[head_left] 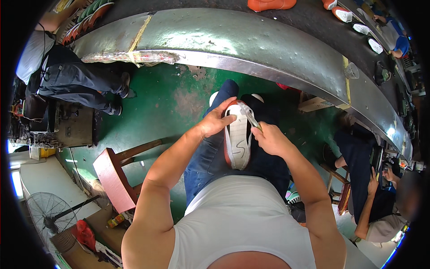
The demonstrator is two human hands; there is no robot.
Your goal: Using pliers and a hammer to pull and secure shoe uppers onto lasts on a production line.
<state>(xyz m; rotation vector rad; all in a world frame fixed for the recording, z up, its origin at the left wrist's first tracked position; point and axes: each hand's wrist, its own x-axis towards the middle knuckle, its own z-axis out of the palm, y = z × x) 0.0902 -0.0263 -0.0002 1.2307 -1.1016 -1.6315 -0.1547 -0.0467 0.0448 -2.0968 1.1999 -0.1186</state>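
An orange-brown shoe upper lies bottom up across my thighs. Its underside is whitish, with a dark curved mark near the heel end and a pale rim around it. My left hand grips the toe end from the left, thumb pressed on the underside and fingers round the side. In my right hand is a slim silvery metal tool. The tool's far end meets the right edge of the shoe near the toe. My fingers hide most of its handle, so I cannot tell its exact kind.
A long metal-edged bench with a dark conveyor belt curves ahead, carrying several shoes, an orange one among them. A reddish stool and a fan stand left. One person stands left; another sits right.
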